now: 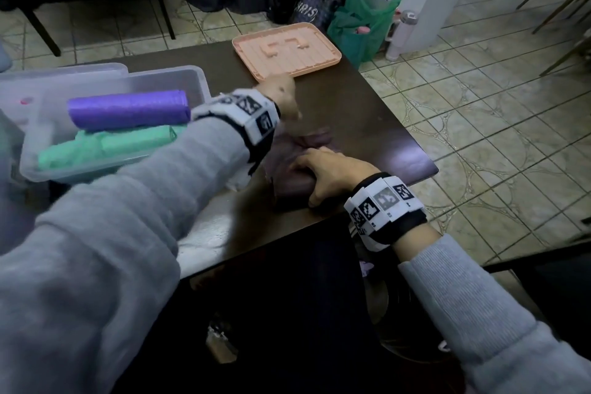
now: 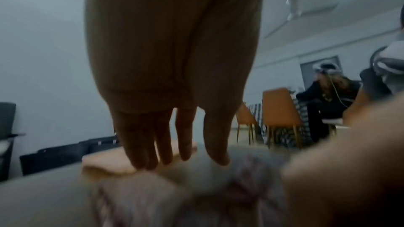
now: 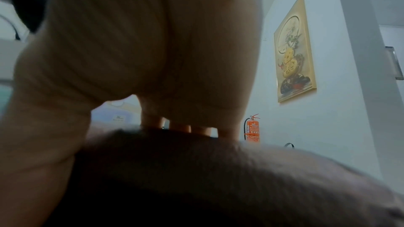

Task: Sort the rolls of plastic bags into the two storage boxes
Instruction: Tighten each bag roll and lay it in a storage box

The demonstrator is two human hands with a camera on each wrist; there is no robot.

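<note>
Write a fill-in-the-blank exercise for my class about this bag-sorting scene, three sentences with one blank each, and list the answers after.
1. In the clear storage box, the purple roll lies above the ____ roll.
2. The right hand grips a dark roll that lies on the ____.
3. At the table's far end sits a flat ____-coloured tray, beyond the left hand.

Missing words: green; table; peach
</note>
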